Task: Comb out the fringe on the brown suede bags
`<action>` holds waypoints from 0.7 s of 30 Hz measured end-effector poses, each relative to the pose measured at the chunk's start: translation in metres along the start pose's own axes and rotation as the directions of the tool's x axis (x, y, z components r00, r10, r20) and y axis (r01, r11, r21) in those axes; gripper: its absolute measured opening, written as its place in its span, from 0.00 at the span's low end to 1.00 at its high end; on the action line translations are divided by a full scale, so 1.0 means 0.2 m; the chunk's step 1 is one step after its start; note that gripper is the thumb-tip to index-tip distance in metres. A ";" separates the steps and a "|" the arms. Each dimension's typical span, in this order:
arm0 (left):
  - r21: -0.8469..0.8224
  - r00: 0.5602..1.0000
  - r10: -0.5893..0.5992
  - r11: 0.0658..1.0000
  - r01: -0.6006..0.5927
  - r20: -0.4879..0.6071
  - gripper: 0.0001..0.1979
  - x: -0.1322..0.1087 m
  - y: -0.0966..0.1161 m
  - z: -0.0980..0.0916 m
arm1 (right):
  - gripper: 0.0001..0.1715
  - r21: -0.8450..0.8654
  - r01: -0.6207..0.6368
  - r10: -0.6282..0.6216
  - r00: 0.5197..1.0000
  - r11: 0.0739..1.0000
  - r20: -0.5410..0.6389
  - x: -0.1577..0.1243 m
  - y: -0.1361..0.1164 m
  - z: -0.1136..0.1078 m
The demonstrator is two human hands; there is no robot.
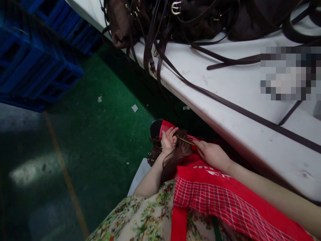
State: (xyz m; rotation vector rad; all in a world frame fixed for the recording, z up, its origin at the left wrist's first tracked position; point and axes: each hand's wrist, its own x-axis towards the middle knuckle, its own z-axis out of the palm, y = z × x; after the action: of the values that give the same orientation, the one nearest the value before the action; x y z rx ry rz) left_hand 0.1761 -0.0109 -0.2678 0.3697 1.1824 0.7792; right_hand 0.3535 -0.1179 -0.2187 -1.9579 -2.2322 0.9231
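Observation:
A dark brown fringed bag (185, 149) lies in my lap over the red checked apron (200, 194). My left hand (169, 140) is at its near side, with the fingers curled and the fingertips raised beside the brown fringe. What lies inside that grip is partly hidden. From the other side, my right hand (213, 154) pinches a thin, straight gold-coloured tool (185, 140). The tool's tip points left into the fringe, close to my left fingers. Its exact kind is too small to tell.
A white-covered table (190, 90) runs along the right, with dark brown bags (200, 26) and long straps (225, 100) hanging over its edge. Blue plastic pallets (37, 63) are stacked at the left on the green floor (112, 100). Paper scraps (134, 108) lie there.

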 end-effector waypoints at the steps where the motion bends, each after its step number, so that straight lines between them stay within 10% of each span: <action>1: 0.005 1.000 0.013 1.000 -0.013 0.006 0.28 -0.01 0.00 0.00 | 0.22 0.006 -0.058 0.058 0.998 0.998 0.034 0.03 0.02 0.02; 13: 0.367 0.991 0.079 0.923 -0.114 0.110 0.29 -0.06 -0.05 0.05 | 0.20 0.146 -0.399 0.402 0.916 0.905 0.010 0.16 0.21 0.06; 17: 0.428 0.942 0.310 0.839 -0.335 0.129 0.30 -0.12 -0.01 0.08 | 0.21 0.289 -0.209 0.257 0.957 0.934 -0.137 0.10 0.10 -0.07; 21: 0.455 0.746 0.664 0.678 -0.577 -0.044 0.25 -0.18 0.09 0.07 | 0.21 0.193 0.132 -0.109 0.986 0.972 -0.127 0.02 -0.07 -0.19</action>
State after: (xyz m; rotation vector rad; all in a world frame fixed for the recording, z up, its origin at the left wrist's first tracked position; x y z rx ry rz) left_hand 0.1770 -0.0217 -0.2261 1.1252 1.4396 1.1817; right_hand 0.3560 -0.0996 -0.1827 -1.7234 -2.0784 0.9512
